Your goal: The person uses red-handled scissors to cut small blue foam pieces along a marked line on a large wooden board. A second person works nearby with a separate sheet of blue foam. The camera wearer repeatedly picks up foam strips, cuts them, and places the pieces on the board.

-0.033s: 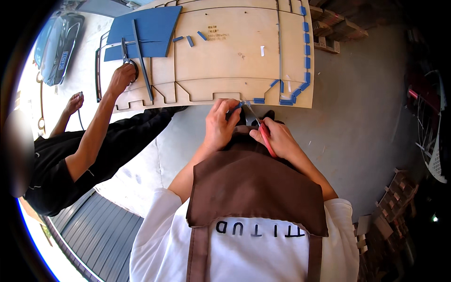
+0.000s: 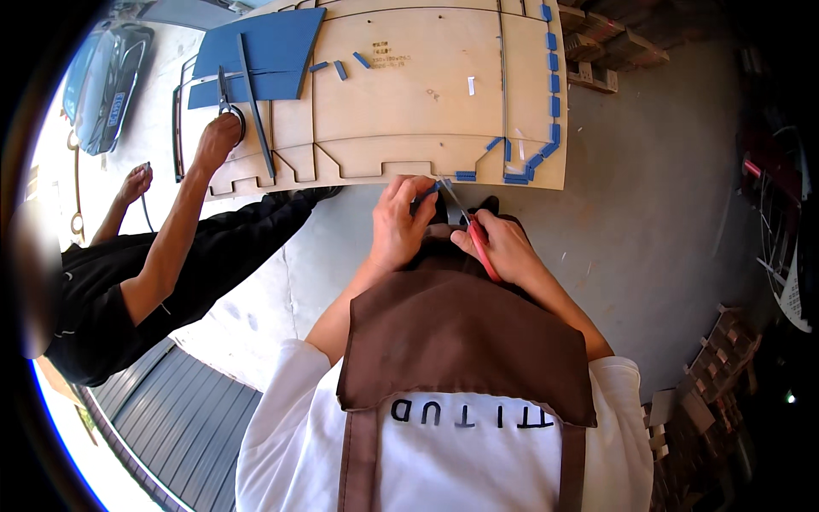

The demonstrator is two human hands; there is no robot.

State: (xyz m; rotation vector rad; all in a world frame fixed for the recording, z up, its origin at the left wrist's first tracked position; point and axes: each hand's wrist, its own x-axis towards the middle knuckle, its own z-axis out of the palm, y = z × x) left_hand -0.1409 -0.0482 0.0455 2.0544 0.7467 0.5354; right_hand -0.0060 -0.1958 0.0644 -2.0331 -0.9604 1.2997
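Note:
My left hand (image 2: 398, 224) is closed, pinching a short blue foam strip (image 2: 429, 192) just off the near edge of a wooden board (image 2: 375, 111). In my right hand (image 2: 507, 247) is a pair of scissors with red handles (image 2: 483, 249). The scissors' blades point up and left, their tips at the strip's right end; whether they touch it I cannot tell. Short blue foam pieces (image 2: 554, 84) line the board's right edge and near right corner. A few loose blue pieces (image 2: 340, 70) lie on the board near its printed marks.
On the left, a co-worker's hand (image 2: 220, 136) holds dark-handled scissors (image 2: 229, 109) at a blue foam sheet (image 2: 281, 43) on the board. A long blue strip (image 2: 252, 98) crosses the sheet. Wooden pallets (image 2: 593, 77) stand beyond the board at the right. A car (image 2: 107, 90) is far left.
The board and its pieces sit slightly higher and further left in view. A pale, clear scrap by my scissors' tips shows less now. Both my hands hold nearly the same place.

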